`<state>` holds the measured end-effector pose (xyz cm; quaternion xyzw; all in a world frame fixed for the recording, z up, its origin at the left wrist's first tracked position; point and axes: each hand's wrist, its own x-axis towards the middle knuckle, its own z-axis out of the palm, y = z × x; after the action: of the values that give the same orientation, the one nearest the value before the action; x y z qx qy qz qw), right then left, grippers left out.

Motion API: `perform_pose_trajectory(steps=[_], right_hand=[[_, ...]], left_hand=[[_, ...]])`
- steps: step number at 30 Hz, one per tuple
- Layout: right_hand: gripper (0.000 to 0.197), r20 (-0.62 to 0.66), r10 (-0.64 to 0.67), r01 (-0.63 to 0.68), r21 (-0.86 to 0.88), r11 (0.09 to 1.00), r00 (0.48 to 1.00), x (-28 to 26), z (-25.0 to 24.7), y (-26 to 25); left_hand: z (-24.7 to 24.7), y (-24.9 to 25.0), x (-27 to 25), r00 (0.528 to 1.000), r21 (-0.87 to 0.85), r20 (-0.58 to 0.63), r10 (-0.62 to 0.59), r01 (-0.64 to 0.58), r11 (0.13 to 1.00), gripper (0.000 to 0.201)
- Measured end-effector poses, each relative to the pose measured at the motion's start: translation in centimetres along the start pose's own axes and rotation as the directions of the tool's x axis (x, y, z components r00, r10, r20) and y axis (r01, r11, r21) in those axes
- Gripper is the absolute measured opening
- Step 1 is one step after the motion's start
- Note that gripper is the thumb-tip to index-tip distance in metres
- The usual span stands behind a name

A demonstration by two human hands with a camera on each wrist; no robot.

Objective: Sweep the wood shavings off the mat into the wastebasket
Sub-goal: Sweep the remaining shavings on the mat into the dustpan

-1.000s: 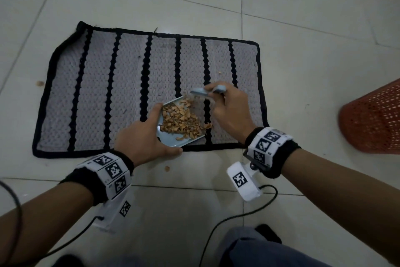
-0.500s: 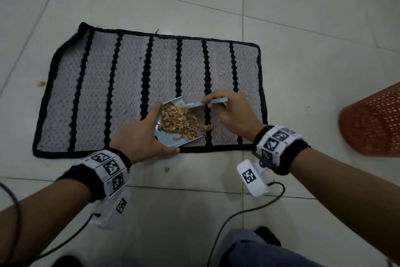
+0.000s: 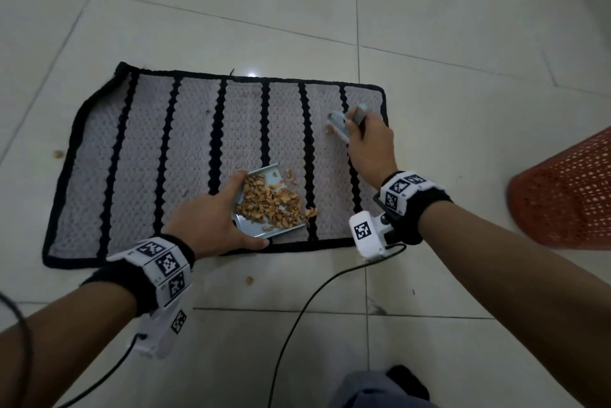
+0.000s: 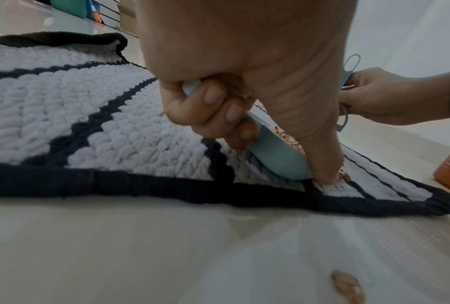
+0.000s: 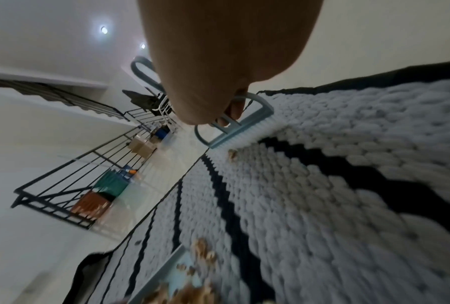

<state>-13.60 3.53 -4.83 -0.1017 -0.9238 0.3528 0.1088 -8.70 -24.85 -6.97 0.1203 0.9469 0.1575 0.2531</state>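
The right hand point(image 3: 370, 146), gripping the small pale-blue plastic brush point(image 3: 340, 125), has left the pale-blue dustpan point(image 3: 264, 209) for a stray shaving point(image 3: 329, 130) far right on the grey black-striped knitted mat point(image 3: 139, 159). The left hand point(image 3: 211, 226) clamps the dustpan, heaped with tan wood shavings point(image 3: 267, 204), near the mat's near edge. Open mat lies between; the orange mesh wastebasket point(image 3: 562, 196) waits right.

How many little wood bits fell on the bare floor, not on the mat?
2. The left shaving lies on the floor left of the mat; the near shaving lies just off its near edge, by the left hand holding the dustpan. Arms could hide more.
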Motion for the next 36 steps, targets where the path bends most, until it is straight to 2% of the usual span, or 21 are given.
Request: perform_pose_trajectory(steps=[7, 12, 17, 21, 24, 30, 33, 36], right_hand=[[0.021, 0.144, -0.256, 0.253, 0.037, 0.967, 0.956, -4.7, 2.5, -3.1], [0.021, 0.282, -0.288, 0.295, 0.017, 0.955, 0.915, -9.0, 4.1, -3.6], [0.024, 0.3, -0.343, 0.352, 0.025, 0.936, 0.89, -10.5, 3.4, -3.7], [0.018, 0.213, -0.344, 0.319, 0.143, 0.937, 0.915, -10.4, 2.3, -4.3], [0.016, 0.139, -0.27, 0.243, 0.187, 0.952, 0.953, -9.2, 0.8, -4.3], [0.018, -0.016, -0.088, 0.089, 0.071, 0.993, 0.996, -4.5, -0.3, -2.1], [0.02, 0.033, -0.074, 0.073, 0.019, 0.997, 0.997, -2.9, 1.0, -1.6], [0.019, 0.106, -0.125, 0.126, -0.002, 0.992, 0.986, -3.0, 2.3, -2.4]], left_hand=[[0.1, -0.2, 0.1, 0.999, -0.038, 0.037, -0.013, 0.014, 0.999, 0.131], [0.3, -0.2, -0.1, 1.0, -0.047, 0.011, -0.009, 0.009, 0.999, 0.128], [0.7, -0.6, -0.1, 1.0, -0.037, -0.015, 0.002, -0.002, 0.999, 0.128], [0.9, -0.8, -0.1, 0.999, -0.046, -0.033, 0.011, -0.012, 0.999, 0.128], [0.9, -0.7, -0.1, 0.999, -0.058, -0.042, 0.02, -0.023, 0.998, 0.127], [0.9, -0.6, 0.2, 1.0, -0.104, -0.022, 0.022, -0.024, 0.994, 0.129], [0.5, -0.4, 0.5, 1.0, -0.103, -0.004, 0.021, -0.021, 0.994, 0.129], [0.3, -0.4, 0.5, 1.0, -0.089, 0.001, 0.011, -0.011, 0.996, 0.128]])
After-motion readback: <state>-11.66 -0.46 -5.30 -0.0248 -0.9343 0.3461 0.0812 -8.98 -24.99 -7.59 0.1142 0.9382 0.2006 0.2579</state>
